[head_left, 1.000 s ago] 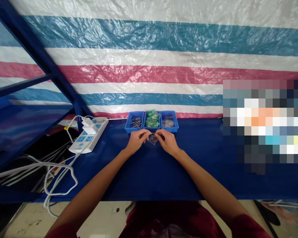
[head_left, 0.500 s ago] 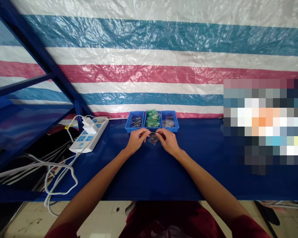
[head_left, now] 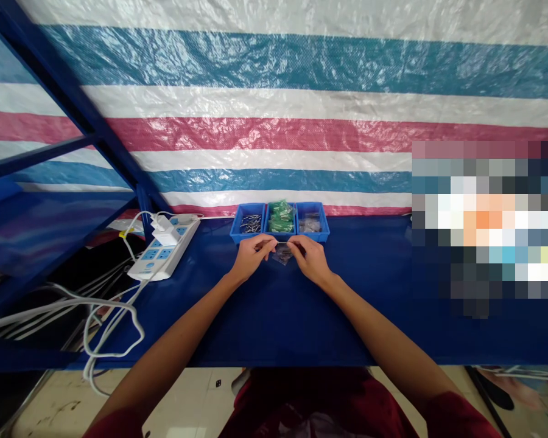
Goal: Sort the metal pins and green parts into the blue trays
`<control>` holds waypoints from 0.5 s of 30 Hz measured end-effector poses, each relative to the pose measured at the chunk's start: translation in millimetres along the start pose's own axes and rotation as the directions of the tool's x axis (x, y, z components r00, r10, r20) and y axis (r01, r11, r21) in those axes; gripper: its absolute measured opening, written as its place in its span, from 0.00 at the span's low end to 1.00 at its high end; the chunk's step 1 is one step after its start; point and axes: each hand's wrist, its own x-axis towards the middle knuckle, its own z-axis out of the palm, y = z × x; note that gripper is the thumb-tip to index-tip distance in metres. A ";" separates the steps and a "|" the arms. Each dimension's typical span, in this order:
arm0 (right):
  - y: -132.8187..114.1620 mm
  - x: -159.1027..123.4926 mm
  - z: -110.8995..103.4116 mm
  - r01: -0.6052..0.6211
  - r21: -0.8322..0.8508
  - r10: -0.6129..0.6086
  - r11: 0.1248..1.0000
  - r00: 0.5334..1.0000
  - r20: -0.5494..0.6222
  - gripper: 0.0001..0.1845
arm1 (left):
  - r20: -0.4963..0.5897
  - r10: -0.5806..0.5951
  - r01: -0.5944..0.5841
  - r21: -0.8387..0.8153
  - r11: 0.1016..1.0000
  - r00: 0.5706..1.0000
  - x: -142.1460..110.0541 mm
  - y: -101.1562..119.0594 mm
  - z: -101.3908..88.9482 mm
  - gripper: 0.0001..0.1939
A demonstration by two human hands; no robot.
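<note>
My left hand (head_left: pixel 251 256) and my right hand (head_left: pixel 309 258) meet over the blue table (head_left: pixel 274 304), just in front of three small blue bins. Both pinch the top edge of a small clear plastic bag (head_left: pixel 282 253) that hangs between them. The left bin (head_left: pixel 249 222) holds metal screws, the middle bin (head_left: pixel 281 218) green plastic pieces, the right bin (head_left: pixel 311 222) small clear bags.
A white and blue power strip (head_left: pixel 164 249) with a plugged-in adapter lies at the left, its white cables (head_left: pixel 95 316) trailing off the table's left front. A striped tarp wall (head_left: pixel 274 121) stands behind the bins. A blue frame (head_left: pixel 64 91) rises at left.
Both hands have stayed almost still, holding the bag; its top edge looks stretched a little wider between the fingers.
</note>
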 end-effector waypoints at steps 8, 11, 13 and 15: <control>1.3 -0.4 0.8 0.011 -0.019 -0.012 1.000 1.000 -0.005 0.15 | -0.048 -0.095 0.084 -0.192 0.978 0.994 4.3 -0.9 0.7 0.14; 0.8 -0.2 0.4 0.011 -0.018 -0.011 1.000 1.000 -0.003 0.15 | -0.030 -0.138 0.124 -0.276 0.953 0.990 5.6 -3.3 0.9 0.14; 0.0 0.1 0.1 0.015 -0.023 -0.015 1.000 1.000 0.001 0.15 | -0.017 -0.151 0.138 -0.316 0.939 0.988 5.8 -4.2 1.4 0.14; -1.0 0.2 0.0 0.023 -0.027 -0.023 0.999 1.000 0.009 0.15 | -0.013 -0.151 0.138 -0.339 0.931 0.988 5.6 -3.9 2.1 0.13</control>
